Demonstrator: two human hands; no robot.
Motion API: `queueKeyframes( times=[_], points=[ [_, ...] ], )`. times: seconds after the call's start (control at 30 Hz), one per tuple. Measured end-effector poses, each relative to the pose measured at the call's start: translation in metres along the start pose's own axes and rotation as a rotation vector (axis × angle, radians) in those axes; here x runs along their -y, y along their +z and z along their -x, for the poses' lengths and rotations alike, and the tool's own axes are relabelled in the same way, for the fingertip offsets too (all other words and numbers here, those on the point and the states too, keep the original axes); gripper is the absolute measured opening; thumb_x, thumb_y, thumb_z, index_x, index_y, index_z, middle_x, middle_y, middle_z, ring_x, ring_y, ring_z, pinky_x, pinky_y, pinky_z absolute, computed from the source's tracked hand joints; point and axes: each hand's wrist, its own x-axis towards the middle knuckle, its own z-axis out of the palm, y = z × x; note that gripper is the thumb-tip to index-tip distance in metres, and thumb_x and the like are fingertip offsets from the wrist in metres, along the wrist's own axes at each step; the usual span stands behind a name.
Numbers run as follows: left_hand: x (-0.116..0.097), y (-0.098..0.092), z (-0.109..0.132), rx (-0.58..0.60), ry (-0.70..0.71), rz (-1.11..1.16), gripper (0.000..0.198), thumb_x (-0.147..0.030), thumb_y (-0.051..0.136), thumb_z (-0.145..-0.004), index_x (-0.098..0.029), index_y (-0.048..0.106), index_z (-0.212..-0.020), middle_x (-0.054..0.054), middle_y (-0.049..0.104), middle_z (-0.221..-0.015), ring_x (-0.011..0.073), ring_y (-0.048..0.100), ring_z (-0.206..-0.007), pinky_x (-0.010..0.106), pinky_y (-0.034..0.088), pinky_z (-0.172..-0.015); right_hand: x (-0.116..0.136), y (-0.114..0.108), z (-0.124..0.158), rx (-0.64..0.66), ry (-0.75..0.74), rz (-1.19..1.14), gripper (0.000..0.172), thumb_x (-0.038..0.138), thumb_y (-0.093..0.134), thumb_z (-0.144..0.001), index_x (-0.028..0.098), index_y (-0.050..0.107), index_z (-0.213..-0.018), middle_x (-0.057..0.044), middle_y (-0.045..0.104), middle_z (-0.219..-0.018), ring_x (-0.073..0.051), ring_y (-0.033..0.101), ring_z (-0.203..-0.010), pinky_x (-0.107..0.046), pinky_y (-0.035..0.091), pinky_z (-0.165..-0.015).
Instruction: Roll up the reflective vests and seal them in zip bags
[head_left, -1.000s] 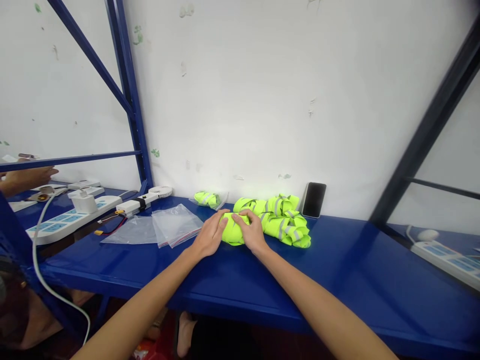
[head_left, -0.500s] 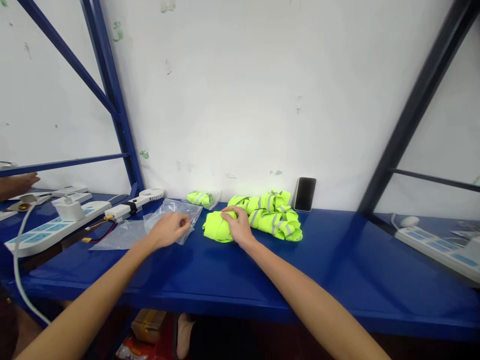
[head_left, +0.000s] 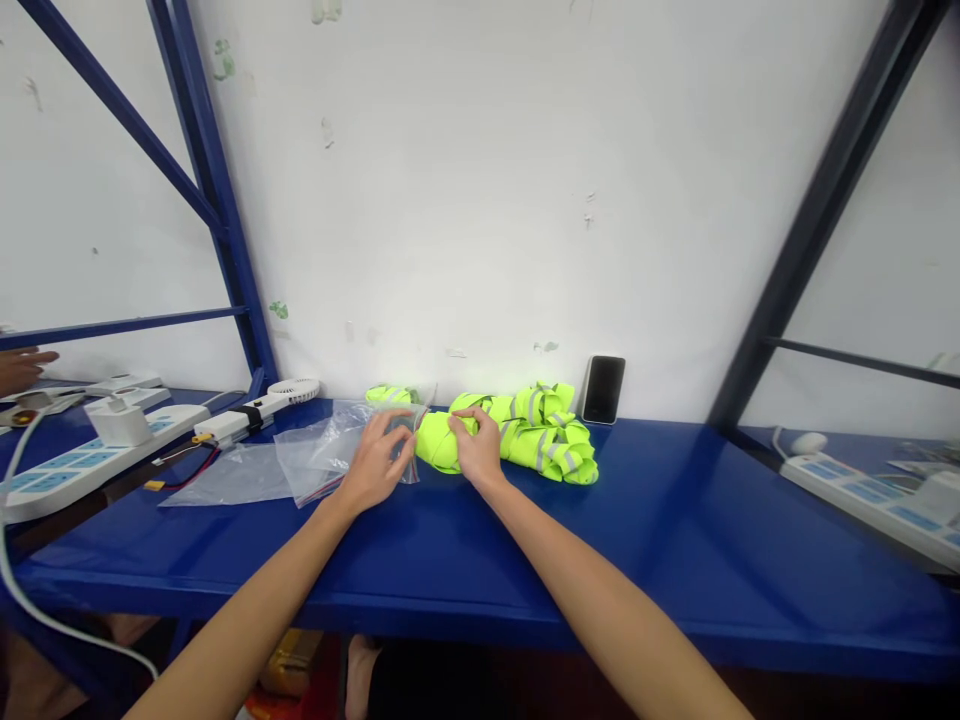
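My left hand (head_left: 379, 458) is closed on the edge of a clear plastic zip bag (head_left: 330, 450) and lifts it next to a rolled neon-yellow reflective vest (head_left: 436, 444). My right hand (head_left: 474, 450) grips that rolled vest and holds it just above the blue shelf (head_left: 525, 540). The bag's mouth is beside the vest's left end. Behind the vest lies a pile of more neon-yellow vests (head_left: 551, 435). A bagged vest (head_left: 390, 396) rests by the wall.
A black phone (head_left: 603, 389) leans on the white wall. More clear bags (head_left: 225, 478), a small white fan (head_left: 255, 412) and a power strip (head_left: 82, 458) lie to the left; another person's hand (head_left: 19, 368) shows at far left. A second power strip (head_left: 877, 505) is on the right.
My left hand left the rolled vest, reached left to the clear bags, took one and brought it back beside the vest. My right hand kept its grip on the vest.
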Motion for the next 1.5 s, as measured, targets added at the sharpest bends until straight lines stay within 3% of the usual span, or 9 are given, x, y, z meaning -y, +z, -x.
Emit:
queueKeyframes(
  times=[0.2,0.3,0.4,0.6,0.73,0.93,1.13,1.33,1.5],
  points=[
    [-0.011,-0.001,0.006,0.172,0.108,-0.007,0.022,-0.038,0.046,-0.092,-0.019,0.054,-0.099,0.012,0.043,-0.142,0.0249,0.038,-0.132,0.044,0.034,-0.108,-0.003,0.003,0.004,-0.015,0.089,-0.070,0.016,0.034,0.060,-0.069,0.019,0.065,-0.073,-0.003,0.068,-0.081,-0.022,0.060,-0.085,-0.034,0.041,-0.086],
    [-0.009,-0.003,0.008,0.264,0.206,-0.028,0.037,-0.043,0.057,-0.086,-0.019,0.049,-0.113,0.013,0.031,-0.152,0.0261,0.025,-0.141,0.046,0.030,-0.112,-0.012,0.001,0.001,-0.013,0.198,-0.166,0.018,0.035,0.063,-0.064,0.018,0.065,-0.069,-0.004,0.067,-0.080,-0.023,0.059,-0.084,-0.034,0.043,-0.082],
    [-0.005,-0.005,0.010,0.281,0.257,-0.075,0.041,-0.039,0.053,-0.089,-0.021,0.045,-0.125,0.011,0.030,-0.153,0.0242,0.022,-0.143,0.048,0.027,-0.114,-0.015,-0.002,0.001,0.071,0.238,-0.183,0.017,0.035,0.065,-0.063,0.019,0.066,-0.069,-0.003,0.067,-0.080,-0.023,0.059,-0.083,-0.033,0.044,-0.077],
    [-0.002,-0.006,0.013,0.271,0.212,-0.253,0.097,-0.061,0.064,-0.072,-0.020,0.021,-0.149,0.015,0.020,-0.156,0.0351,0.011,-0.144,0.056,0.014,-0.114,0.001,-0.002,0.012,0.325,0.035,-0.090,0.012,0.031,0.065,-0.067,0.020,0.067,-0.072,-0.002,0.068,-0.081,-0.022,0.059,-0.082,-0.034,0.042,-0.082],
    [-0.004,-0.003,0.008,0.258,0.191,-0.294,0.096,-0.056,0.064,-0.073,-0.018,0.021,-0.150,0.017,0.029,-0.152,0.0356,0.015,-0.143,0.055,0.010,-0.114,0.006,0.001,0.016,0.216,-0.026,-0.077,0.012,0.031,0.062,-0.070,0.021,0.064,-0.075,-0.003,0.067,-0.085,-0.024,0.058,-0.088,-0.036,0.038,-0.087],
    [-0.008,0.013,-0.002,0.212,0.203,-0.305,0.091,-0.050,0.064,-0.073,-0.017,0.024,-0.148,0.017,0.035,-0.149,0.0361,0.022,-0.141,0.054,0.010,-0.114,-0.003,0.006,0.013,-0.044,0.057,-0.082,0.016,0.034,0.057,-0.071,0.022,0.050,-0.080,0.000,0.058,-0.082,-0.021,0.053,-0.088,-0.034,0.038,-0.089],
    [0.000,0.016,-0.003,0.194,0.178,-0.252,0.090,-0.052,0.067,-0.072,-0.021,0.025,-0.146,0.014,0.041,-0.145,0.0344,0.028,-0.139,0.054,0.014,-0.113,-0.002,0.008,0.014,0.015,0.103,-0.130,0.023,0.029,0.060,-0.067,0.023,0.052,-0.087,0.000,0.058,-0.088,-0.020,0.055,-0.088,-0.032,0.042,-0.086],
    [0.003,0.010,-0.005,0.207,0.218,-0.158,0.100,-0.065,0.068,-0.065,-0.023,0.027,-0.145,0.013,0.046,-0.141,0.0340,0.035,-0.134,0.051,0.022,-0.112,0.000,0.007,0.016,0.057,0.415,-0.500,0.051,0.028,0.072,-0.056,0.020,0.060,-0.105,-0.001,0.063,-0.076,-0.019,0.061,-0.066,-0.032,0.050,-0.064],
    [0.004,0.011,-0.002,0.152,0.249,-0.195,0.089,-0.064,0.064,-0.070,-0.021,0.035,-0.142,0.014,0.052,-0.133,0.0339,0.042,-0.129,0.052,0.020,-0.113,-0.003,0.012,0.018,0.156,0.511,-0.617,0.032,0.029,0.072,-0.056,0.016,0.064,-0.084,-0.005,0.068,-0.075,-0.021,0.064,-0.068,-0.034,0.052,-0.066]
  ],
)
